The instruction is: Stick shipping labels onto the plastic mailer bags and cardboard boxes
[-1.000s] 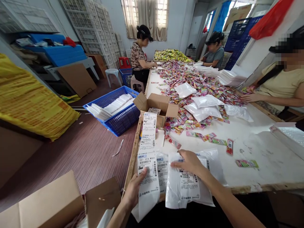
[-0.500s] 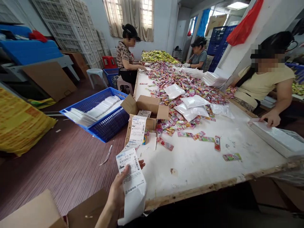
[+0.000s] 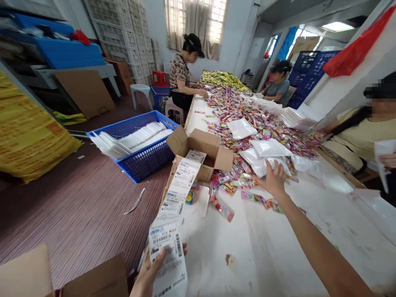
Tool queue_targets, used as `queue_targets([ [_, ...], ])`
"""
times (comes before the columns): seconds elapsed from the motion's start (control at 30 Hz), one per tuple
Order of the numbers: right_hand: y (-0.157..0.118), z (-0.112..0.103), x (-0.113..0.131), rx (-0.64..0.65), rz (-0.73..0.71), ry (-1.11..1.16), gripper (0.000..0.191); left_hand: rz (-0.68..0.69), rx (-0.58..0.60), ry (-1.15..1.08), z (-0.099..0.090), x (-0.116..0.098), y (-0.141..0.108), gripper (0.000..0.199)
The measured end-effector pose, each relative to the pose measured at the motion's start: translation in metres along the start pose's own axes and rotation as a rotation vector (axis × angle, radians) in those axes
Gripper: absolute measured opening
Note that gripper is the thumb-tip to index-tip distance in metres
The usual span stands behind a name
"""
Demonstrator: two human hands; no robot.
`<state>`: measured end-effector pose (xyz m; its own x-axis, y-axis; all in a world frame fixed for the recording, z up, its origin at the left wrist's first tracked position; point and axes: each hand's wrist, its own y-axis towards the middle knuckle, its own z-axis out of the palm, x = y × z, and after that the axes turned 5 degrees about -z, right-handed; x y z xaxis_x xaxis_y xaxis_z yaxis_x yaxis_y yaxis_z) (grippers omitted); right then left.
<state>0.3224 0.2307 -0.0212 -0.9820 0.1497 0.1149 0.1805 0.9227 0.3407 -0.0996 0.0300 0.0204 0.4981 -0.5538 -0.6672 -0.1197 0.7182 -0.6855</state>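
The left hand (image 3: pixel 151 270) pinches a paper label (image 3: pixel 170 264), which hangs from a long strip (image 3: pixel 182 177) going up to a brown box (image 3: pixel 224 159) ahead. It isn't stuck on anything yet. Well away, the right hand (image 3: pixel 275 181) is spread wide by some white bags (image 3: pixel 269 147); I can't tell if it touches them. They look full, but I see no labels on them. Past that hand, lots of little packets (image 3: pixel 229 101) lie loose on the desk (image 3: pixel 213 264), still not bagged. A second ago, the right hand was on labelled bags near the left hand. Those are out of sight now.
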Motion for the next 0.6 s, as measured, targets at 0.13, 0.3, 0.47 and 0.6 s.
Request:
queue_targets([
  [0.13,0.082,0.051,0.004,0.211,0.099,-0.095,0.084,0.002,-0.098,-0.063,-0.001,0.003,0.018,0.11],
  [0.3,0.109,0.059,-0.022,0.162,0.095,-0.109,0.057,-0.002,-0.102,-0.09,0.0,0.007,0.035,0.116],
  [0.47,0.102,0.018,-0.042,0.065,0.038,-0.119,0.044,0.007,-0.042,-0.028,-0.004,0.01,0.039,0.098],
  [0.6,0.05,-0.039,-0.061,-0.04,-0.056,-0.108,0.043,0.042,-0.012,-0.012,-0.006,0.009,0.036,0.081],
])
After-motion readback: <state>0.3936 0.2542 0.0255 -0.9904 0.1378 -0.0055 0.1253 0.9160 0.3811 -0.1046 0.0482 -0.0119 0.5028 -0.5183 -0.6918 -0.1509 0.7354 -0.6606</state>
